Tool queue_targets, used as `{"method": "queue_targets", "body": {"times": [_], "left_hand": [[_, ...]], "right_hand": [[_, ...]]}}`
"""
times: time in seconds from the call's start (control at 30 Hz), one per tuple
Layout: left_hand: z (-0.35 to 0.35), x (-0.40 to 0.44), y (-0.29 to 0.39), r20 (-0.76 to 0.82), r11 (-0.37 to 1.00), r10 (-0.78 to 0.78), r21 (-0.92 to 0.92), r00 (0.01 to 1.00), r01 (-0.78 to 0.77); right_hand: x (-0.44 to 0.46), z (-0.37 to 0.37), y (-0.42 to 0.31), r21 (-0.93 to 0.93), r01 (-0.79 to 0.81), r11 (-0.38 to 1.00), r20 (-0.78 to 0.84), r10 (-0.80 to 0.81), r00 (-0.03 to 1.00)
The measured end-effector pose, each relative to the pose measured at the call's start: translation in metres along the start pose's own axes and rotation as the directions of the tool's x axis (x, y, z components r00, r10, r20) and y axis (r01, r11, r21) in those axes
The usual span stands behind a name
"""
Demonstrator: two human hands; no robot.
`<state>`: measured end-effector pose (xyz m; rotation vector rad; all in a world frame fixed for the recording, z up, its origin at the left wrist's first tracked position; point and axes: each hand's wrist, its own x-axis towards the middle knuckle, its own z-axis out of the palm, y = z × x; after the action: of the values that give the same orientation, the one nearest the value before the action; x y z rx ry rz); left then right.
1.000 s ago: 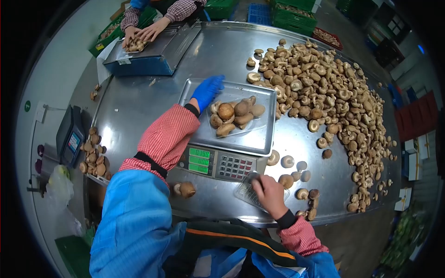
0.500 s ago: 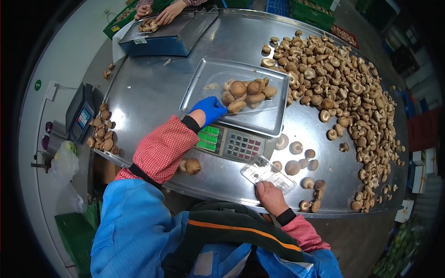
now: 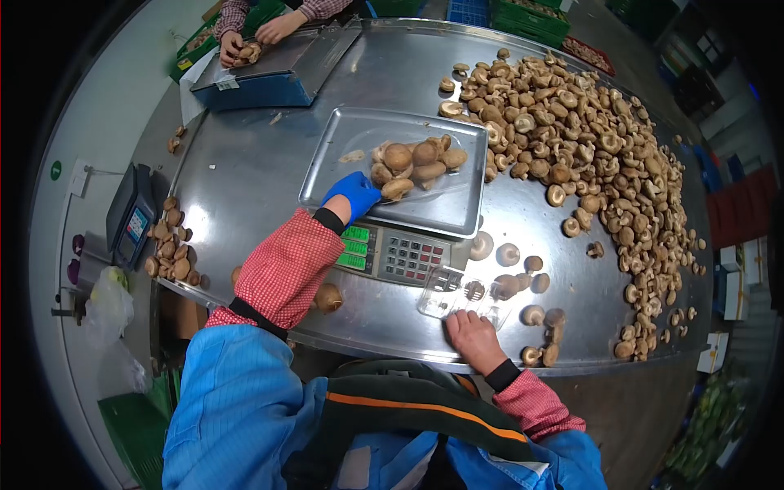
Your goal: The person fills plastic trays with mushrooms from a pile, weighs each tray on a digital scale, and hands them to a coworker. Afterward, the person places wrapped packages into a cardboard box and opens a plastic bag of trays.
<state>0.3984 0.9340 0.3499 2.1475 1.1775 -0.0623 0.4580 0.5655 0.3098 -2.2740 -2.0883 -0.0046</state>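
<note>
Broadly, a metal bench [image 3: 253, 175] filled the middle of the view, and a big heap of brown mushrooms [image 3: 588, 171] spread over its right side, running from near the far edge down towards the near right corner. A weighing scale [image 3: 461, 255] stood by the middle of the bench's near edge, its square pan [image 3: 327, 167] on the far side of the keypad [image 3: 412, 256] and the green-lit display [image 3: 354, 247]. At the bench's far left corner sat a blue-sided box [image 3: 257, 96], where another person's hands [image 3: 278, 27] were at a few mushrooms on its top. Towards the near edge, just right of the scale, lay a see-through plastic tray [image 3: 445, 298]. The person's right hand [image 3: 476, 339] was there, bare, with its fingers partly bent at the tray's near rim; whether they gripped it, I could not tell. The left hand [image 3: 355, 196], in a blue glove, was over the near left part of the pan with its fingers curled in; anything pinched in them was hidden. Just beside its fingertips, right of the pan's middle, a cluster of mushrooms [image 3: 398, 159] sat on clear plastic. Smallest of all, a pale scrap [image 3: 352, 156] lay left of that cluster, inside the pan.
</note>
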Motion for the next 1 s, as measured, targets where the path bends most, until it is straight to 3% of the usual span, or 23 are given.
{"method": "queue_targets", "body": {"times": [0.13, 0.27, 0.6, 0.83, 1.0], "left_hand": [[0.003, 0.0, -0.002, -0.038, 1.0, 0.009, -0.028, 0.999, -0.01], [0.0, 0.0, -0.002, -0.006, 1.0, 0.002, -0.014, 1.0, -0.002], [0.002, 0.002, -0.007, -0.041, 0.997, 0.034, -0.069, 0.999, -0.037], [0.003, 0.005, -0.011, -0.079, 0.948, -0.004, -0.318, 0.997, -0.021], [0.0, -0.004, -0.006, -0.01, 0.721, -0.089, -0.69, 0.996, 0.058]], "right_hand": [[-0.002, -0.012, 0.004, 0.052, 0.089, 0.995, 0.028, -0.09, 0.996], [-0.01, -0.04, -0.01, 0.378, 0.029, 0.926, 0.065, -0.058, 0.996], [-0.009, -0.014, -0.012, 0.551, 0.021, 0.834, 0.134, -0.114, 0.984], [-0.006, -0.018, -0.009, 0.591, -0.01, 0.806, 0.185, -0.123, 0.975], [-0.001, -0.007, -0.01, 0.579, -0.002, 0.815, 0.202, -0.141, 0.969]]}}
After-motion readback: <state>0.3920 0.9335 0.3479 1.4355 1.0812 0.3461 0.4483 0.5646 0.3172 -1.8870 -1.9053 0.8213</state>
